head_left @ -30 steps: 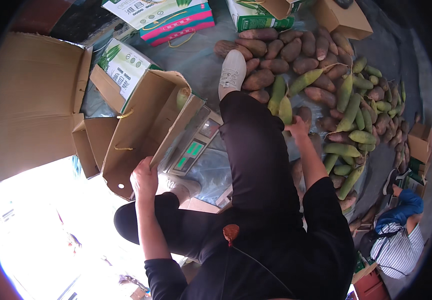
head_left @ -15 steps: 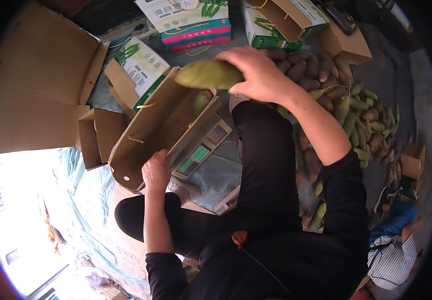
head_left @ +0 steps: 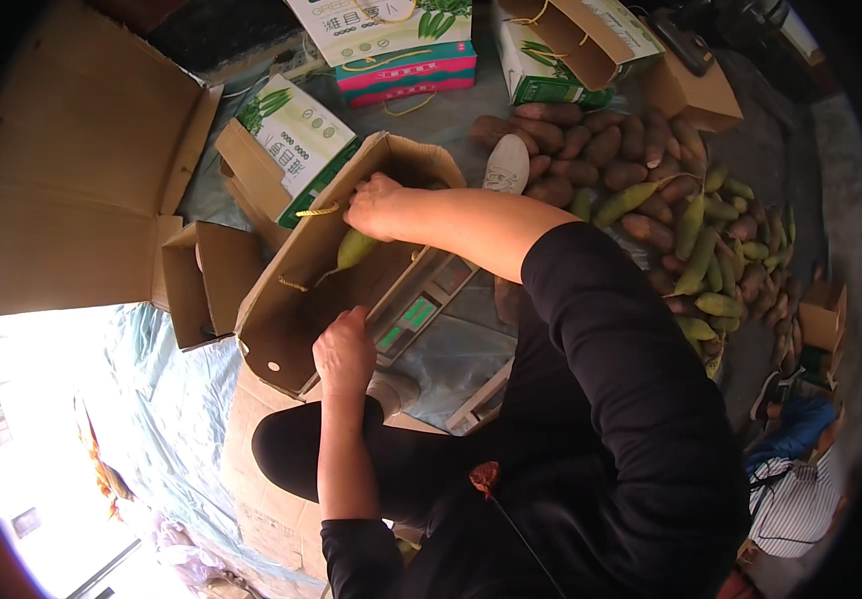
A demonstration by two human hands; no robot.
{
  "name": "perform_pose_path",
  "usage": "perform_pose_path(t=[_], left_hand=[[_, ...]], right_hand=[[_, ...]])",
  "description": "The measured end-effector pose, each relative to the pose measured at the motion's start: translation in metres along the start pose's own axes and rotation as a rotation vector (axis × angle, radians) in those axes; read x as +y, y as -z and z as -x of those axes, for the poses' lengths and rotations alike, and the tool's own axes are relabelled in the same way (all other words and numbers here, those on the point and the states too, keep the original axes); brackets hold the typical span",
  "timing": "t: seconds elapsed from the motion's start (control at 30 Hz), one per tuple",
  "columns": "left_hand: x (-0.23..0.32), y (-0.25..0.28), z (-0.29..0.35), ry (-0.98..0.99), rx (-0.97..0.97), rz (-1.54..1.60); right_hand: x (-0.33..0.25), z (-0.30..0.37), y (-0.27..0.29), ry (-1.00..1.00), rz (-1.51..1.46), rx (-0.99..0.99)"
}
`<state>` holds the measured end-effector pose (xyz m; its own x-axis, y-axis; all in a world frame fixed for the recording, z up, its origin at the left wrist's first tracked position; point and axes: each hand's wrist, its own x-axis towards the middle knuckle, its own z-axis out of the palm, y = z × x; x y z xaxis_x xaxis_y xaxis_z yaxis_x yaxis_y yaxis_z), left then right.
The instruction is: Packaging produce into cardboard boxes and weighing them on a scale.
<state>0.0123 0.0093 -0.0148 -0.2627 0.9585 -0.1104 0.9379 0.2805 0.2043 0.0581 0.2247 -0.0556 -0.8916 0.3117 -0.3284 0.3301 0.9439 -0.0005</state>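
Note:
A long open cardboard box [head_left: 301, 304] with yellow cord handles lies tilted across a weighing scale [head_left: 416, 314] whose display glows green. My right hand [head_left: 376, 207] reaches inside the box, its fingers closed round a green radish [head_left: 353, 250]; the radish's thin tail points toward the near left, and its upper part is hidden by the hand. At the box's near side, my left hand [head_left: 344, 349] grips the rim with bent fingers.
Right of me spreads a pile of green radishes [head_left: 695, 265] and brownish-purple roots [head_left: 600, 145]. Printed cartons [head_left: 296, 140] and a pink-and-teal box [head_left: 406, 75] stand beyond. A large brown carton [head_left: 71, 170] rises at left. Someone in a striped garment [head_left: 790, 514] is at lower right.
My right hand has carried the green radish from above the box's far right down into it. My left hand keeps its grip on the rim. The view has shifted slightly.

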Motion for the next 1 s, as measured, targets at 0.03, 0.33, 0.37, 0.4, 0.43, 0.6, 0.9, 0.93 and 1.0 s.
perform_pose_path(t=[0.03, 0.33, 0.37, 0.4, 0.43, 0.6, 0.9, 0.93, 1.0], left_hand=[[-0.004, 0.001, 0.001, 0.014, -0.002, 0.002], [-0.009, 0.005, -0.006, 0.026, -0.036, 0.020], [-0.009, 0.006, -0.006, 0.033, -0.030, 0.028], [-0.009, 0.007, -0.006, 0.038, -0.023, 0.037], [-0.008, 0.007, -0.007, 0.030, -0.026, 0.039], [-0.008, 0.004, -0.012, 0.049, -0.053, -0.014], [-0.003, 0.014, -0.008, 0.068, -0.087, 0.047], [0.000, 0.013, -0.008, 0.042, -0.095, 0.045], [0.004, 0.009, -0.009, 0.011, -0.071, 0.102]], right_hand=[[-0.004, -0.003, 0.005, -0.059, -0.037, -0.033], [0.021, -0.005, -0.007, -0.228, 0.224, -0.497], [0.023, -0.007, -0.012, -0.230, 0.222, -0.499], [0.026, -0.011, -0.019, -0.189, 0.221, -0.481], [0.028, -0.012, -0.022, -0.152, 0.220, -0.463], [0.034, -0.004, 0.011, -0.254, -0.050, -0.423], [0.037, 0.049, 0.066, -0.086, -0.347, -0.020], [0.043, 0.058, 0.069, -0.055, -0.408, 0.128], [0.059, 0.083, 0.068, -0.062, -0.506, 0.223]])
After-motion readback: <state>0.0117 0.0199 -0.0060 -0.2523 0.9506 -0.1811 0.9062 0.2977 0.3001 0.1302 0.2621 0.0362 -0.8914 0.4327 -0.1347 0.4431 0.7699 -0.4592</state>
